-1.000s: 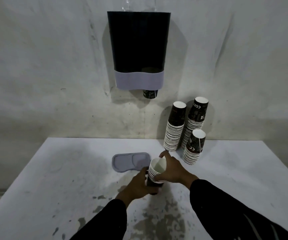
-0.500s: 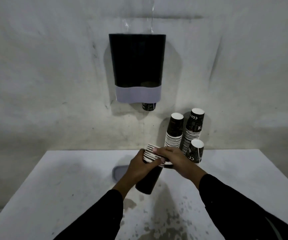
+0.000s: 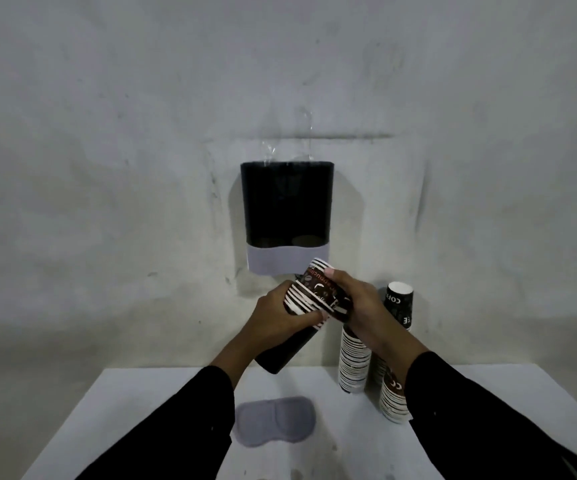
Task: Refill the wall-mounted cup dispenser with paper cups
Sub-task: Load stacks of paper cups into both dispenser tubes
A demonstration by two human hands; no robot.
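I held the cup stack (image 3: 309, 297) just below the dispenser (image 3: 287, 216), left hand (image 3: 276, 318) and right hand (image 3: 356, 303) both clamped around it; it needed lifting level, aligned with the dispenser's open top.

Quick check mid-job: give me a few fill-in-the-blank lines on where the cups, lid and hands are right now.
1. The held cup stack is gripped by ____ hands.
2. The grey lid lies on the ____.
3. The spare cup stacks stand to the ____ of the dispenser.
4. The dispenser hangs on the ____.

Missing words: both; table; right; wall
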